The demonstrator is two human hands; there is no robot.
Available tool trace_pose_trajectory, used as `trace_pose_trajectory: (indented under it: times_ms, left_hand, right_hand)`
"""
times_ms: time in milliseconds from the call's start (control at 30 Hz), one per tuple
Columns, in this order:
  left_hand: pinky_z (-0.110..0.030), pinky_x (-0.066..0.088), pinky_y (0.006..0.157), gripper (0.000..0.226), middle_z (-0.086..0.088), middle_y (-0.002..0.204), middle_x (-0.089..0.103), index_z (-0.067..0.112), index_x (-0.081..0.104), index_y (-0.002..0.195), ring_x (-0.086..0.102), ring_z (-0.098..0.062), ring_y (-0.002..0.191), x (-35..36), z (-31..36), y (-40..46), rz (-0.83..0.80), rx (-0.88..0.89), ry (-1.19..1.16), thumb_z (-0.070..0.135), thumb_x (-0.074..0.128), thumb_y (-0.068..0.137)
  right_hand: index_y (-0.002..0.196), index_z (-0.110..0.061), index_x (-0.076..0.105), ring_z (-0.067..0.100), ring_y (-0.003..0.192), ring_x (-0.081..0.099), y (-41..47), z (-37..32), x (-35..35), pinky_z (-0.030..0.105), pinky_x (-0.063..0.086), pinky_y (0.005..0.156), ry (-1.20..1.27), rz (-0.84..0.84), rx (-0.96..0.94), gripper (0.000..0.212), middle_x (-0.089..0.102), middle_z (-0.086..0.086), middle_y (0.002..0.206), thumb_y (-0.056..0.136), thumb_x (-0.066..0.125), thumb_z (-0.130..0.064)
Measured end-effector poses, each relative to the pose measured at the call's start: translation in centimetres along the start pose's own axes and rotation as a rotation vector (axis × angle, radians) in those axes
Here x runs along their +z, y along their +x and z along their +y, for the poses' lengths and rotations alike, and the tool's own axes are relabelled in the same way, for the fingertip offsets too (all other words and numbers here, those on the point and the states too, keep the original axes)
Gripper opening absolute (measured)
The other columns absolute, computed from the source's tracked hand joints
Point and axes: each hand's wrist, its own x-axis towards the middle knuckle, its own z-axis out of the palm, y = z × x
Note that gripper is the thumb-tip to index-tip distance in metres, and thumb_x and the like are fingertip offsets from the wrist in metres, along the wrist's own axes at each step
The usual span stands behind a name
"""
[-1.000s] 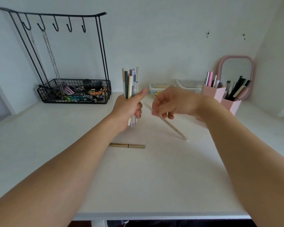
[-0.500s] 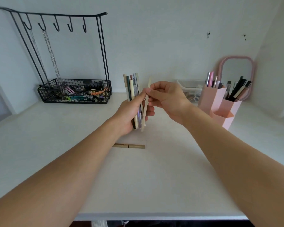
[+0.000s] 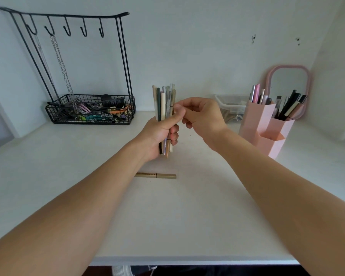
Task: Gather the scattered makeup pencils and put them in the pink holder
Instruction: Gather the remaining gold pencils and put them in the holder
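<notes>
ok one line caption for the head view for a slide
Left hand grips a pencil bundle; one pencil lies on the table, pink holder at right.

White desk (image 3: 48,176) against a plain pale wall (image 3: 187,46), soft even light.

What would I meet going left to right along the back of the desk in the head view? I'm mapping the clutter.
Black wire jewelry rack → bundle of makeup pencils held by the left hand → right hand → clear plastic box → pink holder → pink mirror.
</notes>
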Motion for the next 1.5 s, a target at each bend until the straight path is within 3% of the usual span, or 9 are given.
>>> trace_pose_trajectory:
  times_ms: [100, 267, 433, 700, 767, 967, 1100, 1333, 1500]
  left_hand:
    - [-0.02, 0.038, 0.044, 0.026, 0.006, 0.049, 0.044, 0.02, 0.056, 0.077, 0.039, -0.01, 0.042, -0.9, 0.3, 0.6, 0.117, 0.033, -0.058, 0.029, 0.079, 0.086]
    - [-0.02, 0.039, 0.042, 0.019, 0.005, 0.047, 0.046, 0.016, 0.059, 0.077, 0.041, -0.01, 0.04, -2.9, 0.0, 1.7, 0.335, 0.042, -0.082, 0.006, 0.073, 0.087]
    - [-0.023, 0.042, 0.046, 0.029, 0.005, 0.046, 0.043, 0.018, 0.053, 0.067, 0.042, -0.01, 0.041, -3.6, 0.1, 2.1, 0.4, 0.065, -0.055, 0.002, 0.067, 0.086]
    - [-0.022, 0.04, 0.045, 0.022, 0.007, 0.047, 0.041, 0.018, 0.054, 0.082, 0.039, -0.011, 0.041, -3.5, 0.7, 2.1, 0.44, 0.141, -0.152, 0.021, 0.073, 0.092]
    - [-0.023, 0.04, 0.045, 0.019, 0.006, 0.05, 0.042, 0.018, 0.058, 0.088, 0.04, -0.011, 0.042, -3.2, 0.7, 1.9, 0.406, 0.123, -0.18, 0.029, 0.073, 0.093]
    - [-0.029, 0.046, 0.054, 0.024, 0.001, 0.058, 0.053, 0.015, 0.063, 0.086, 0.052, -0.017, 0.054, -1.4, -0.3, 1.4, 0.304, 0.013, -0.161, 0.037, 0.07, 0.093]
    - [-0.035, 0.051, 0.058, 0.038, -0.006, 0.064, 0.062, 0.014, 0.064, 0.077, 0.061, -0.028, 0.063, -1.2, -0.5, 1.1, 0.254, -0.036, -0.17, 0.049, 0.071, 0.088]
    - [-0.031, 0.047, 0.059, 0.042, 0.005, 0.071, 0.065, 0.02, 0.067, 0.077, 0.059, -0.017, 0.068, -0.9, -0.4, 0.9, 0.314, -0.03, -0.138, 0.059, 0.062, 0.092]
    - [-0.029, 0.047, 0.054, 0.062, 0.001, 0.063, 0.063, 0.015, 0.068, 0.084, 0.06, -0.017, 0.057, -0.7, -0.5, 0.6, 0.217, 0.035, -0.129, 0.074, 0.067, 0.068]
  right_hand:
    - [0.082, -0.002, 0.071, 0.013, 0.053, 0.05, -0.1, -0.7, -0.3, 0.028, 0.039, 0.051, -0.162, -0.055, 0.129, 0.028, 0.065, 0.002, 0.064, 0.096, 0.059, -0.023]
    - [0.079, -0.012, 0.076, 0.011, 0.061, 0.051, -2.2, -1.8, 0.3, 0.025, 0.04, 0.057, -0.696, -0.771, 0.156, 0.019, 0.067, -0.004, 0.068, 0.079, 0.077, -0.031]
    - [0.084, -0.015, 0.076, 0.003, 0.06, 0.054, -3.4, -1.4, 1.9, 0.013, 0.042, 0.06, -0.682, -0.91, 0.052, 0.024, 0.066, -0.007, 0.068, 0.072, 0.088, -0.032]
    - [0.078, -0.013, 0.07, 0.014, 0.064, 0.06, -0.6, -0.8, -2.2, 0.028, 0.049, 0.062, -1.072, -0.707, 0.035, 0.021, 0.065, -0.006, 0.065, 0.087, 0.068, -0.031]
    - [0.075, -0.009, 0.066, 0.017, 0.057, 0.059, 0.1, -0.7, -3.3, 0.029, 0.051, 0.058, -0.981, -0.615, 0.106, 0.024, 0.067, 0.001, 0.064, 0.09, 0.063, -0.028]
    - [0.079, -0.001, 0.062, 0.02, 0.052, 0.055, -0.7, -1.3, -1.0, 0.027, 0.045, 0.045, -0.263, -0.504, 0.096, 0.017, 0.064, 0.015, 0.068, 0.093, 0.067, -0.01]
    - [0.091, 0.016, 0.064, 0.021, 0.056, 0.059, -0.6, -0.7, -0.5, 0.025, 0.049, 0.048, -0.265, -0.466, 0.113, 0.027, 0.066, 0.021, 0.073, 0.09, 0.071, -0.01]
    - [0.091, 0.013, 0.068, 0.021, 0.056, 0.063, -0.6, 0.4, -0.3, 0.025, 0.052, 0.05, -0.306, -0.497, 0.17, 0.02, 0.069, 0.019, 0.073, 0.088, 0.072, -0.006]
    - [0.09, 0.01, 0.069, 0.019, 0.057, 0.066, -0.6, 0.9, -0.6, 0.024, 0.055, 0.054, -0.261, -0.51, 0.225, 0.017, 0.069, 0.019, 0.075, 0.088, 0.073, -0.005]
